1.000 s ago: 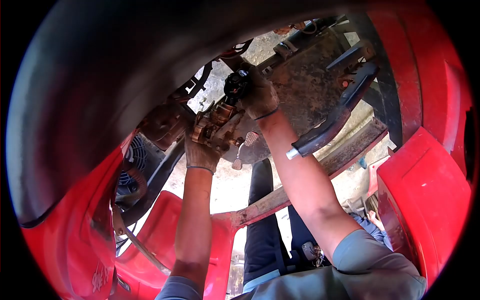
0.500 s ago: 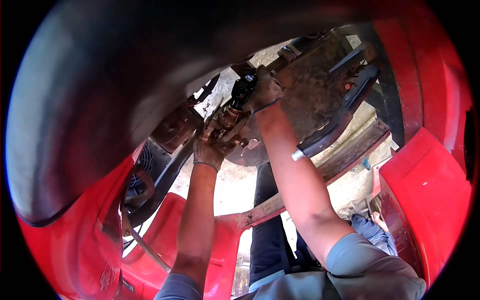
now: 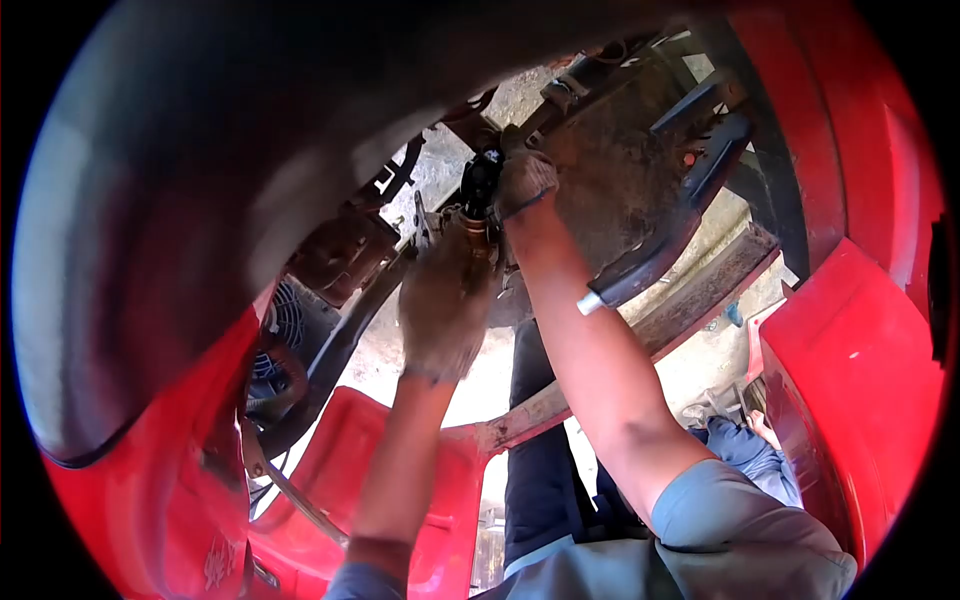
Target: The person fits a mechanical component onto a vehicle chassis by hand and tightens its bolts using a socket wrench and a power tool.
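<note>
A dirty glove covers my left hand (image 3: 445, 312), which is smeared by motion and lies over the rusty brown column assembly (image 3: 478, 236). The back of the glove hides its fingers. Beyond it, a black round part (image 3: 482, 178) sits at the top of the assembly. My right hand (image 3: 525, 178), gloved too, is closed against the right side of that black part. Its fingertips are mostly hidden behind the glove, so what they grip is hard to make out.
Red body panels (image 3: 850, 370) stand on both sides. A black lever (image 3: 665, 245) with a pale tip lies right of my right forearm. A rusty frame bar (image 3: 700, 290) crosses below. Another person's arm (image 3: 765, 430) shows at lower right. A large dark blurred shape (image 3: 150, 200) fills the upper left.
My left hand has moved from the lower left side of the rusty assembly to over its front, covering the lower parts. My right hand stays beside the black part, with its wrist slightly shifted.
</note>
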{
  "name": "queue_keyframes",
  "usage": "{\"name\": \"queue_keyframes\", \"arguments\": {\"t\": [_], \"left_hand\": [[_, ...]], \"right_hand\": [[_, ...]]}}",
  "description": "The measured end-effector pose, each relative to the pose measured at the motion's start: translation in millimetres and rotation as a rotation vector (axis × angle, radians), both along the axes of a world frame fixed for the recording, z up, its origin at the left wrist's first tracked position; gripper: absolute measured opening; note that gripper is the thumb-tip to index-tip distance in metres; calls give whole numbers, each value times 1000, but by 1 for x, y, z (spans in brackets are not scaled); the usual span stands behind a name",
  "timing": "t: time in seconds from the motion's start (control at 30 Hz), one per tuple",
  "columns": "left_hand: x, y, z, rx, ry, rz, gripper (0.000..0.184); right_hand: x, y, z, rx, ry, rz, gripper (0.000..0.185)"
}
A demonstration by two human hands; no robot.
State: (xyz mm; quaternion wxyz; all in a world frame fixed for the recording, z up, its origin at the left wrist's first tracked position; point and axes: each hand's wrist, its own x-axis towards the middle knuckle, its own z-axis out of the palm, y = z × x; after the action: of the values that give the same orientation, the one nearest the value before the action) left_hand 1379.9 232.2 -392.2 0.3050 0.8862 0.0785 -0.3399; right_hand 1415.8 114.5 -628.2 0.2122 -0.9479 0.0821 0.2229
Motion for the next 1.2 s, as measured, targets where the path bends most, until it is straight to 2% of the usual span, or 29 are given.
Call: {"name": "queue_keyframes", "arguments": {"t": [0.03,0.07,0.1,0.13,0.17,0.2,0.27,0.3,0.37,0.4,0.43,0.5,0.57,0.63,0.7,0.77,0.8,0.83,0.9,0.97,1.0,1.03,1.1,1.13,1.17,1.2], "left_hand": [[10,-6,-34,20,-222,-88,42],[20,-11,-68,34,-456,-177,47],[32,-11,-83,25,-469,-176,47],[45,-8,-93,-27,-401,-196,53],[50,-5,-101,-79,-327,-216,60],[48,-2,-107,-86,-327,-212,60],[49,3,-116,22,-107,-111,71],[44,3,-118,25,-95,-116,71],[51,-1,-128,-11,65,-4,66],[45,2,-147,22,-14,-44,60],[42,1,-153,16,-4,-45,60],[42,2,-157,2,5,11,55],[43,-1,-150,7,-13,21,56],[42,-6,-139,9,-22,28,58],[46,-9,-132,42,-26,24,64],[47,-6,-144,38,-29,52,69],[51,2,-145,-106,39,19,68],[55,9,-142,-243,101,-4,68],[55,9,-136,-234,38,24,66],[57,11,-146,-335,68,26,62],[57,9,-143,-344,68,31,62],[59,9,-137,-339,113,47,60],[62,11,-139,-334,152,58,57],[62,15,-147,-321,139,33,58],[60,18,-153,-306,131,9,60],[56,19,-153,-304,139,13,60]], "right_hand": [[-11,7,-37,2,1,-1,72],[-18,11,-75,358,-29,-220,74],[-8,2,-30,270,-82,-114,71],[4,-7,20,177,-141,-14,69],[6,-9,12,165,-146,-8,69],[6,-7,5,446,-49,-219,63],[0,-1,-9,707,-56,-419,54],[-3,3,-17,834,-66,-520,50],[15,-6,43,-24,4,55,54],[11,-4,19,-25,7,49,54],[-2,-2,-32,182,-58,-28,44],[-4,-1,-44,393,-133,-96,36],[10,-7,18,-53,-158,86,39],[16,-10,42,-29,-88,85,36],[22,-9,49,6,-41,100,34],[15,-11,36,-86,-103,146,35],[8,-6,29,-80,-94,152,35],[6,4,23,-330,2,78,36],[-7,11,15,-561,95,23,36],[-6,-31,43,379,-558,18,41],[-16,-37,69,340,-417,20,48],[-35,-40,76,335,-416,25,48],[-60,-49,78,841,-60,-668,43],[-56,-64,76,845,-62,-664,43],[-52,-88,73,493,-402,-345,39],[-40,-95,57,532,-625,-322,35]]}}
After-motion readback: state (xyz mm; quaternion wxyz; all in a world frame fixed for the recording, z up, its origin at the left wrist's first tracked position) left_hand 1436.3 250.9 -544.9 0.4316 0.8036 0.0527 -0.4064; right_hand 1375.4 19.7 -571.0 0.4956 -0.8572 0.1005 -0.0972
